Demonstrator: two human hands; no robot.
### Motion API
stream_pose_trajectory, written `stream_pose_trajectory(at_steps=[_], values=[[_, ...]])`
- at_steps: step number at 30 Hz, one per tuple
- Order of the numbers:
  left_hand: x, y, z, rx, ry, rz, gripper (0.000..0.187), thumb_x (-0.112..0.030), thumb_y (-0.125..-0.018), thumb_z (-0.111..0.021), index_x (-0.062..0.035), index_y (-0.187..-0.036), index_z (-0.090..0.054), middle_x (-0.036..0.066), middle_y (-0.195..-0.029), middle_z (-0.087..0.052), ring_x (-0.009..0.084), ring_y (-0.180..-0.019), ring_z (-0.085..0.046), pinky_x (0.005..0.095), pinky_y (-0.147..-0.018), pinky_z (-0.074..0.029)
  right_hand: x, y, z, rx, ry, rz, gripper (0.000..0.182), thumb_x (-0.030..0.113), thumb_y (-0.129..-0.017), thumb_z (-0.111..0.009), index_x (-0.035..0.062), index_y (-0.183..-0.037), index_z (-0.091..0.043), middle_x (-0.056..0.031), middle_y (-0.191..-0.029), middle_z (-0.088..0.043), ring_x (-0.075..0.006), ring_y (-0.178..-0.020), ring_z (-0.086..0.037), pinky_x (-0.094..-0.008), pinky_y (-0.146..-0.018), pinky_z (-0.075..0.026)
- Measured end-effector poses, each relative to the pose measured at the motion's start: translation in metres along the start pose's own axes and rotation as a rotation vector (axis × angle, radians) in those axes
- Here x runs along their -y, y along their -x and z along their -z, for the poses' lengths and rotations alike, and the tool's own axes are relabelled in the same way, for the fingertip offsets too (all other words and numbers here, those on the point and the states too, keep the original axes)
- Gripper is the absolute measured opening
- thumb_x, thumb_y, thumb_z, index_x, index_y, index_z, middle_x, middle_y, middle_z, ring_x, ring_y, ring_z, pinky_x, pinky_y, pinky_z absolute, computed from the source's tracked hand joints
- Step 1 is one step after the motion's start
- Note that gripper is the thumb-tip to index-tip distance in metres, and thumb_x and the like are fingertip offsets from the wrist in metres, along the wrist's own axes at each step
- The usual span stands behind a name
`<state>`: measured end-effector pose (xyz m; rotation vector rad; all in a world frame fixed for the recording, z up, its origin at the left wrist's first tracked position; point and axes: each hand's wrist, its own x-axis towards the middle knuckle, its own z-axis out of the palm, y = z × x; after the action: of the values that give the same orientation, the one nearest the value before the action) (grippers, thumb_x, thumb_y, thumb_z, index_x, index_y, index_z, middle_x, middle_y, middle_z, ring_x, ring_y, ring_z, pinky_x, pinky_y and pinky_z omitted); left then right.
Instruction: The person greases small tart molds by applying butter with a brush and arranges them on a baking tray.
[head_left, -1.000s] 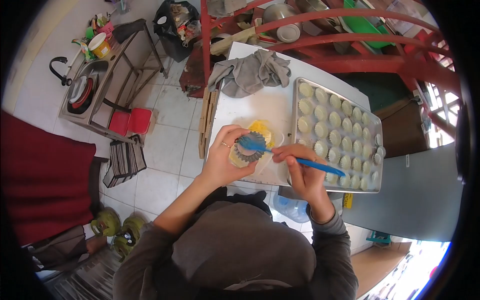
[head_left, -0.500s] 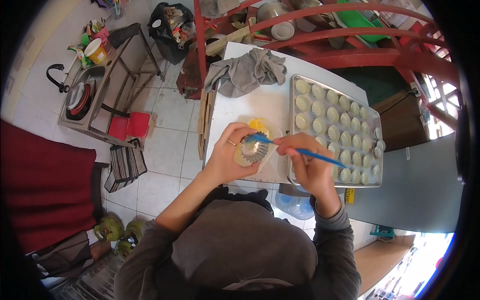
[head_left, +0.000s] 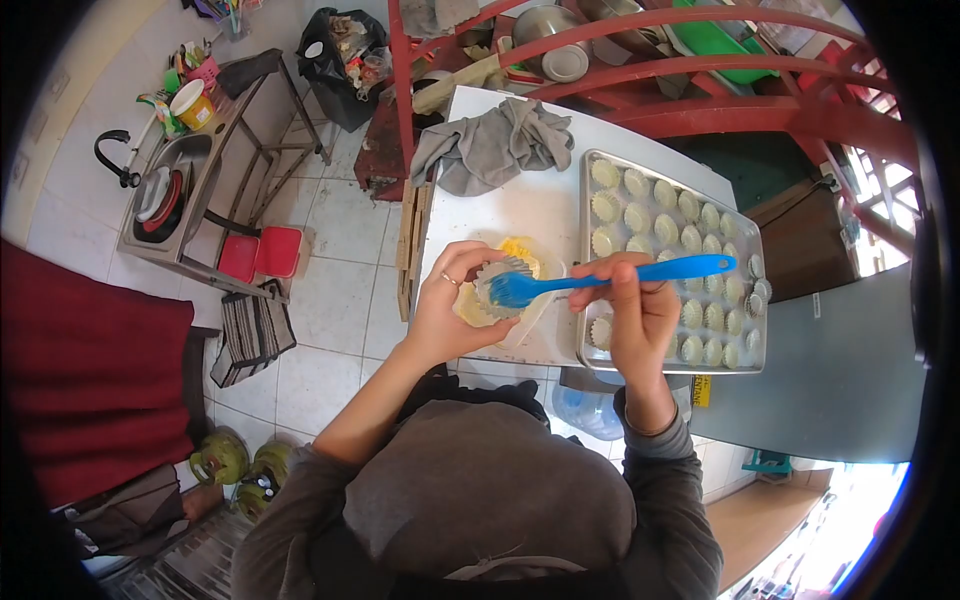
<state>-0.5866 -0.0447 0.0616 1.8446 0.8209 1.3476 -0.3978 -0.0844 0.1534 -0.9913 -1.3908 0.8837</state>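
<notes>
My left hand (head_left: 448, 308) holds a small fluted metal mould (head_left: 492, 290) by its rim, over a bowl (head_left: 545, 325) with yellow stuff (head_left: 517, 247) in it. In my right hand (head_left: 632, 318) is a blue brush (head_left: 650, 272), its handle pointing to the right. The brush head lies at the inside of the mould. Beside the bowl, on the right, a metal tray (head_left: 587, 225) bears several rows of fluted moulds (head_left: 666, 228). My right hand is partly above the tray's left side.
A crumpled grey cloth (head_left: 495, 145) lies at the back of the white table (head_left: 520, 205). Red railings (head_left: 690, 118) stand behind it. To the left are a sink (head_left: 185, 165), a black bag (head_left: 340, 80) and green gas cylinders (head_left: 220, 457).
The blue brush has turned in my right hand, so that its handle now points right and slightly up. My right hand has shifted a little, and the mould is tilted differently.
</notes>
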Motion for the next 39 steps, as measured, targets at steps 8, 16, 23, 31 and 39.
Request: stream_pose_trajectory(at_steps=[8,16,23,31,39], values=[[0.004,0.007,-0.002,0.121,0.443,0.221,0.067,-0.003,-0.060,-0.082,-0.0021,-0.120,-0.051,0.010,-0.121,-0.053,0.0153,-0.106,-0.051,0.0289,-0.087,-0.041,-0.020,0.006,-0.009,-0.052,-0.235,-0.176,0.022,0.015,-0.099,-0.042,-0.0046,-0.096,-0.053,-0.0154,-0.088,-0.063,-0.0174,-0.069,-0.064,-0.0280,-0.066,-0.054],[0.020,0.018,-0.002,0.005,1.174,0.502,0.084,-0.012,-0.059,-0.085,-0.0023,-0.130,-0.040,0.013,-0.122,-0.053,0.0269,-0.114,-0.053,0.0432,-0.099,-0.043,-0.020,0.004,0.009,-0.048,-0.258,-0.027,0.020,0.015,-0.098,-0.044,-0.0046,-0.097,-0.049,-0.0179,-0.091,-0.062,-0.0224,-0.073,-0.066,-0.0330,-0.066,-0.057],[0.013,0.018,-0.011,0.106,1.427,0.537,0.081,-0.034,-0.072,-0.076,-0.0010,-0.132,-0.034,0.018,-0.127,-0.050,0.0352,-0.114,-0.053,0.0527,-0.098,-0.041,-0.006,-0.001,-0.012,-0.063,-0.130,0.222,0.012,0.006,-0.092,-0.053,-0.0060,-0.092,-0.055,-0.0120,-0.079,-0.061,-0.0213,-0.071,-0.067,-0.0289,-0.065,-0.054],[0.004,0.013,-0.016,0.222,1.387,0.484,0.084,-0.054,-0.075,-0.068,-0.0019,-0.133,-0.035,0.020,-0.124,-0.051,0.0356,-0.111,-0.054,0.0562,-0.099,-0.039,-0.001,-0.004,-0.004,0.039,0.295,0.477,0.013,0.007,-0.083,-0.066,0.0005,-0.092,-0.060,-0.0125,-0.087,-0.066,-0.0233,-0.073,-0.065,-0.0312,-0.067,-0.050],[0.000,0.015,-0.014,0.262,1.449,0.553,0.084,-0.057,-0.079,-0.060,-0.0036,-0.137,-0.031,0.020,-0.125,-0.048,0.0279,-0.107,-0.056,0.0638,-0.100,-0.032,0.003,-0.001,-0.003,0.165,0.348,0.624,0.022,0.014,-0.077,-0.071,0.0003,-0.093,-0.063,-0.0136,-0.088,-0.065,-0.0242,-0.076,-0.065,-0.0303,-0.064,-0.052]])
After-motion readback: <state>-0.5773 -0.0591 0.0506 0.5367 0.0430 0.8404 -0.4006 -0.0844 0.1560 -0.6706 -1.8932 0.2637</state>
